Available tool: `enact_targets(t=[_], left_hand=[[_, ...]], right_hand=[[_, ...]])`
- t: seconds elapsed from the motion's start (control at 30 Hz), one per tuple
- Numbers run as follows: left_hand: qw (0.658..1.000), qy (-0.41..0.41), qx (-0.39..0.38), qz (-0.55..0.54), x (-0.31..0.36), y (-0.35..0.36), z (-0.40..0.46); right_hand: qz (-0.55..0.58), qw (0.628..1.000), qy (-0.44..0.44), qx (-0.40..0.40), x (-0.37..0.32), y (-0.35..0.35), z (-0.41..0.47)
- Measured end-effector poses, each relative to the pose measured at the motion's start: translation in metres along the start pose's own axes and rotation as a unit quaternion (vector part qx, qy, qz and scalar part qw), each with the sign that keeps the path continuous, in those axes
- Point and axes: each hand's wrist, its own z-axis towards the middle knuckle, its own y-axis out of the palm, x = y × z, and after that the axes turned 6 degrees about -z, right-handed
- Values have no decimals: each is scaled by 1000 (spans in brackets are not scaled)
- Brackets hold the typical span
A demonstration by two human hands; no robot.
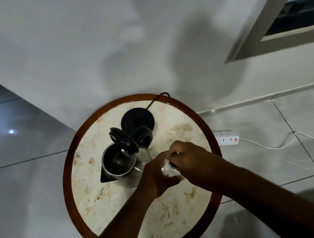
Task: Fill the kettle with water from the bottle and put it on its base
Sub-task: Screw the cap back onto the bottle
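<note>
A steel kettle stands on the round marble table, lid hinged open, black spout pointing toward the lower left. Its black round base sits behind it near the wall, bare, with a cord running off the table. Just right of the kettle, my left hand wraps around a clear plastic bottle that stands upright. My right hand pinches the bottle's top, where a dark cap shows under the fingers. Most of the bottle is hidden by both hands.
The table has a brown wooden rim and stands against a white wall. A white power strip with a red switch lies on the tiled floor to the right, its white cable trailing away. A window frame is at the upper right.
</note>
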Motion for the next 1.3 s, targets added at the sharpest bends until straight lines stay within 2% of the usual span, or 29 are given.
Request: enact_targets(t=[0.13, 0.27, 0.33, 0.4, 0.47, 0.7, 0.77, 0.9, 1.07, 1.17, 1.3], left_hand=[[1000, -2, -12, 17, -2, 0, 3], [1000, -12, -2, -6, -5, -2, 5], [1000, -9, -4, -17, -5, -1, 6], [1000, -4, -10, -22, -6, 1, 7], [1000, 9, -16, -11, -6, 5, 8], [998, 39, -31, -32, -7, 12, 10], [997, 36, -33, -54, -8, 10, 10], [996, 17, -41, -82, -13, 10, 10], [990, -49, -21, -127, -19, 4, -11], [982, -101, 24, -160, -29, -12, -35], [969, -169, 111, -144, -44, -42, -70]], right_hand=[[-89, 995, -36, -1, -1, 2, 6], [-163, 982, -74, -58, 1, 3, 14], [-150, 986, -49, -52, 2, 1, 10], [-62, 997, 10, -47, 6, 2, 8], [-22, 996, 42, -73, 12, 6, 7], [-55, 993, 97, -40, 18, 16, 2], [-98, 994, 52, -19, 20, 20, -1], [33, 989, 146, 7, 25, 20, -12], [135, 968, 201, 70, 28, 0, -14], [196, 948, 227, 107, 15, -15, 4], [265, 924, 239, 134, -9, -24, 47]])
